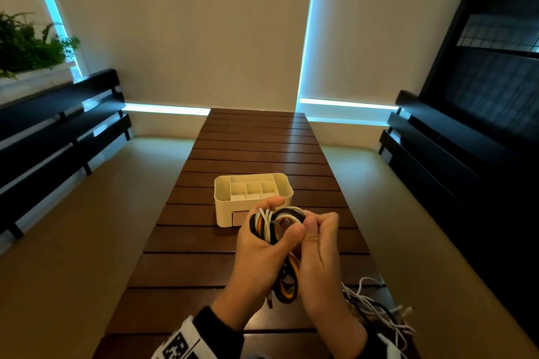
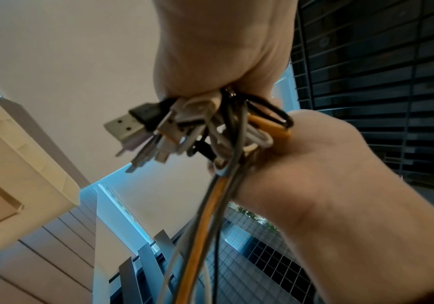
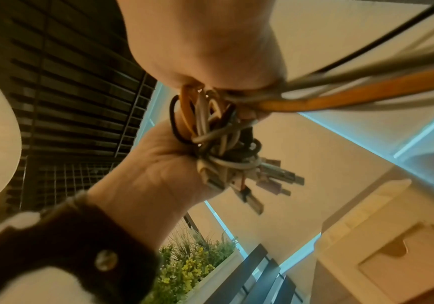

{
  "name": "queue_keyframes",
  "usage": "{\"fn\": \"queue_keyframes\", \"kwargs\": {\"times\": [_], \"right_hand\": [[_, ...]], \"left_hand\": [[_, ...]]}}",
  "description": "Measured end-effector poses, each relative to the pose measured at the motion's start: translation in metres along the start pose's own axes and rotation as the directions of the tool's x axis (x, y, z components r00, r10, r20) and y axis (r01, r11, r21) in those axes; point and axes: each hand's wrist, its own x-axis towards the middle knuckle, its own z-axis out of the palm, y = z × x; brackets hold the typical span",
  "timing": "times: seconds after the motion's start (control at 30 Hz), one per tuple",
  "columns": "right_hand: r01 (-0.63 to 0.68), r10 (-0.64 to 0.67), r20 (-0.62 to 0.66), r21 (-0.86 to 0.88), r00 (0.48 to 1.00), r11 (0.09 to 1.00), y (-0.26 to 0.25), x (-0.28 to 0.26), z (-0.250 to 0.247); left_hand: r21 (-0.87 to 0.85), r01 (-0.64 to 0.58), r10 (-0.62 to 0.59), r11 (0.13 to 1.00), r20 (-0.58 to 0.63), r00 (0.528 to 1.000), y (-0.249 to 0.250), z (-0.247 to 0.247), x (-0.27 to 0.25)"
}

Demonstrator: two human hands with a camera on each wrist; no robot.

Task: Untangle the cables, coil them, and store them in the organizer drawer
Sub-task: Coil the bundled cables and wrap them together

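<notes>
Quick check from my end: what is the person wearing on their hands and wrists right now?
Both hands are bare, no gloves or rings visible. The left hand has a dark sleeve cuff and a white wrist band printed with a black square-pattern marker. The right hand shows a dark cuff with a white strap edge.

Both hands (image 3: 174, 115) grip cable bundle (image 3: 218, 139), plugs (image 3: 275, 181) dangling

A tangled bundle of black, white and orange cables (image 1: 277, 224) is held above the table, before the cream organizer (image 1: 224, 201).
</notes>
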Motion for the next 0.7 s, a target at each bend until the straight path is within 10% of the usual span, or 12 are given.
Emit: {"fn": "queue_keyframes", "kwargs": {"times": [0.13,0.27,0.7], "right_hand": [[-0.087,0.073,0.246,0.048,0.966,0.995,0.0,0.0,-0.017],[0.099,0.011,0.395,-0.257,0.919,0.961,0.01,0.002,-0.033],[0.271,-0.258,0.085,-0.231,0.962,0.935,0.015,-0.007,-0.017]], "left_hand": [[-0.037,-0.071,0.067,0.997,-0.105,0.992,0.002,-0.005,0.003],[-0.081,-0.077,0.069,0.994,-0.098,0.993,0.009,-0.011,0.007],[0.066,-0.128,0.137,0.99,-0.146,0.98,0.01,-0.007,0.008]]}}
